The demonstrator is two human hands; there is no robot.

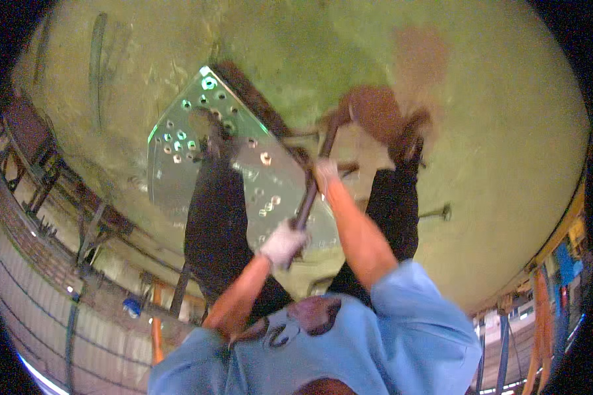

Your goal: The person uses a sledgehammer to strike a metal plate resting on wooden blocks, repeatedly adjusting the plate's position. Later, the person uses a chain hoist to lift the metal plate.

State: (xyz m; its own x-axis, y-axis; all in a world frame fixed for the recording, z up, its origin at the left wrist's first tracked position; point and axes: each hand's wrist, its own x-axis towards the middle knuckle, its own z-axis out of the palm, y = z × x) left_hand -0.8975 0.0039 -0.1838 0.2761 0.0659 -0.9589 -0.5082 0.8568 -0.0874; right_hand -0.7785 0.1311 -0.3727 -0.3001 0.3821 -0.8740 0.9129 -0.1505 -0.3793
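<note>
Here, right hand (325,174) beyond left hand (284,243), I clamp fingers (299,238) round a bar (308,202) above the plate's (171,176) right edge.

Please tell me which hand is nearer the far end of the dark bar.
Right: the right hand grips the dark bar midway, nearer its far end; the left hand grips near the other end.

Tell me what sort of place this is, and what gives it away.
Probably a metalworking shop: a metal plate pierced with many holes lies on the stained floor, and a dark long-handled tool is gripped two-handed.
</note>
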